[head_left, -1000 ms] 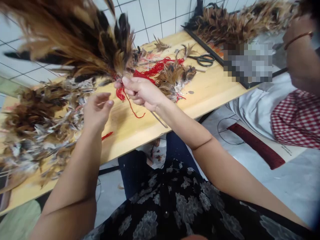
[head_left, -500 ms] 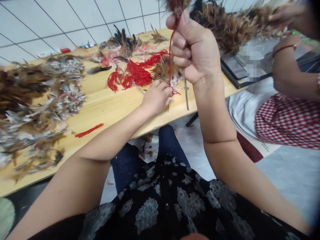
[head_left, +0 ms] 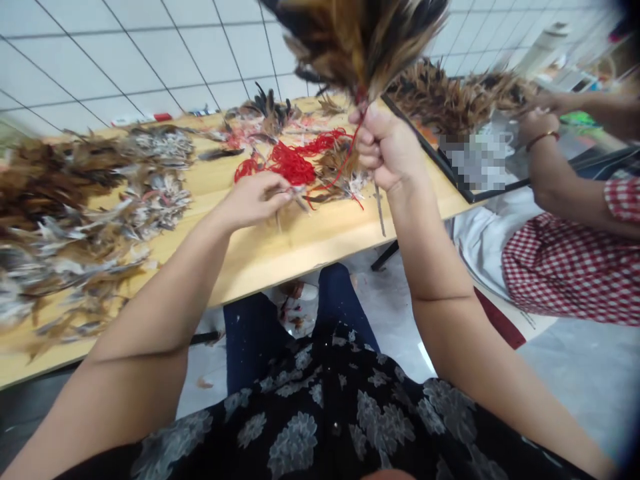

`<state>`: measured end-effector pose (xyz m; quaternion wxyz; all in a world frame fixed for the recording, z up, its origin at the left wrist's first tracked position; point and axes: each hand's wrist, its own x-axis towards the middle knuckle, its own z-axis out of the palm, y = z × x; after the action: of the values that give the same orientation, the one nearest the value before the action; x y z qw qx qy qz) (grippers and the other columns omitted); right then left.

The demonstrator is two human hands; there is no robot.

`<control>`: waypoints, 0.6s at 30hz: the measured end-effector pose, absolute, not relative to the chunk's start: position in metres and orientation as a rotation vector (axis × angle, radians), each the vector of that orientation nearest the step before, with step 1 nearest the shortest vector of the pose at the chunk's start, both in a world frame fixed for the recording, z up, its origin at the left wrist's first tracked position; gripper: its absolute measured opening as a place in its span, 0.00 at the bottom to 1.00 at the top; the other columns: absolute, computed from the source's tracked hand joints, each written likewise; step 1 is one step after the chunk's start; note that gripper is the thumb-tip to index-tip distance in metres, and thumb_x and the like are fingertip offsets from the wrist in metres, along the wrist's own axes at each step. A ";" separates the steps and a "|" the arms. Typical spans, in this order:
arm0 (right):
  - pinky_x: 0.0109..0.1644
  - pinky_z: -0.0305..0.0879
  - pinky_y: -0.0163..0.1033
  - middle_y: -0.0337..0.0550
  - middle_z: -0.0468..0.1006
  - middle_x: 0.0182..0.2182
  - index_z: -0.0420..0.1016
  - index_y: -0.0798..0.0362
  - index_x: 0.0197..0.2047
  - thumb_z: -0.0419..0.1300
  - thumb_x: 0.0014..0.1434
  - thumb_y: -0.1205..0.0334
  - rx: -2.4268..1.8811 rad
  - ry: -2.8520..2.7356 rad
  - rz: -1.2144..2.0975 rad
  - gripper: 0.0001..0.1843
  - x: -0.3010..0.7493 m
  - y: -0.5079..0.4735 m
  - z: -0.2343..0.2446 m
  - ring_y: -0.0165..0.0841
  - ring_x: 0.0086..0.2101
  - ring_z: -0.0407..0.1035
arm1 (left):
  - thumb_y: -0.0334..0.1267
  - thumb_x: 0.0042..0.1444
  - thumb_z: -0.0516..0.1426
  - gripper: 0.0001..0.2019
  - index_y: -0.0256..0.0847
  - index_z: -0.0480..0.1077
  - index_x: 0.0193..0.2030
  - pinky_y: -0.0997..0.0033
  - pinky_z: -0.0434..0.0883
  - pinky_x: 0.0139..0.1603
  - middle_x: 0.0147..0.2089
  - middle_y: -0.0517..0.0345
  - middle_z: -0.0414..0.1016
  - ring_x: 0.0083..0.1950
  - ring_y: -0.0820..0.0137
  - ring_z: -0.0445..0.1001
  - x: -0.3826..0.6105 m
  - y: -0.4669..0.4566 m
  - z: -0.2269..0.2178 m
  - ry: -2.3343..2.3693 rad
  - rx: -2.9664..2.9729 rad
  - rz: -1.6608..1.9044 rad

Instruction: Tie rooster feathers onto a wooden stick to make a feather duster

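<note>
My right hand [head_left: 387, 143] is closed around the stem of a feather duster [head_left: 357, 40], held up above the table with its dark and brown feathers fanned upward. Below my fist a thin grey stick [head_left: 380, 210] sticks out. Red string [head_left: 345, 162] is wound at the feathers' base and hangs in a slack curve to the tabletop. My left hand [head_left: 257, 200], low over the table, has thumb and fingers pinched on what looks like a small feather [head_left: 301, 199], blurred by motion. Between my hands lie a heap of red string [head_left: 290, 163] and a small feather pile [head_left: 335, 170].
Large feather heaps [head_left: 60, 173] cover the left of the table [head_left: 260, 267]. More feathers and a marker [head_left: 163, 117] lie along the tiled wall. At right, a co-worker's hands [head_left: 543, 123] are at a black-edged tray [head_left: 470, 195] beside brown feathers [head_left: 450, 100].
My left hand has moved left from the small feather pile, fingers pinched. The string, taut before, now hangs slack. The duster shows more fully, and the view has shifted.
</note>
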<state>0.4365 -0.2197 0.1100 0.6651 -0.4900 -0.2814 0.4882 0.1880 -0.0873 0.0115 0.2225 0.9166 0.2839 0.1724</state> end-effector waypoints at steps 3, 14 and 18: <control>0.23 0.34 0.26 0.28 0.54 0.25 0.72 0.52 0.38 0.61 0.82 0.61 -1.146 -0.714 1.191 0.16 0.420 -0.194 0.091 0.21 0.23 0.37 | 0.51 0.73 0.59 0.17 0.41 0.81 0.54 0.58 0.78 0.52 0.45 0.53 0.86 0.45 0.58 0.80 0.145 -0.082 0.033 1.016 2.373 0.680; 0.22 0.34 0.23 0.25 0.57 0.21 0.70 0.54 0.40 0.57 0.83 0.62 -1.187 -0.761 1.519 0.15 0.333 -0.133 0.073 0.18 0.19 0.40 | 0.41 0.77 0.61 0.11 0.45 0.87 0.55 0.49 0.81 0.66 0.50 0.51 0.87 0.56 0.56 0.83 0.054 -0.054 0.035 1.030 2.548 1.734; 0.21 0.34 0.22 0.25 0.56 0.21 0.71 0.54 0.41 0.53 0.84 0.62 -1.230 -0.734 1.609 0.16 0.322 -0.116 0.063 0.19 0.19 0.40 | 0.48 0.80 0.59 0.14 0.46 0.86 0.53 0.52 0.83 0.61 0.52 0.50 0.86 0.54 0.56 0.84 0.058 -0.060 0.010 0.940 2.556 1.570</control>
<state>0.3215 -0.1159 0.0635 0.4739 -0.5029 -0.3000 0.6576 0.0577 -0.0603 0.0097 -0.0009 0.8131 0.2989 0.4996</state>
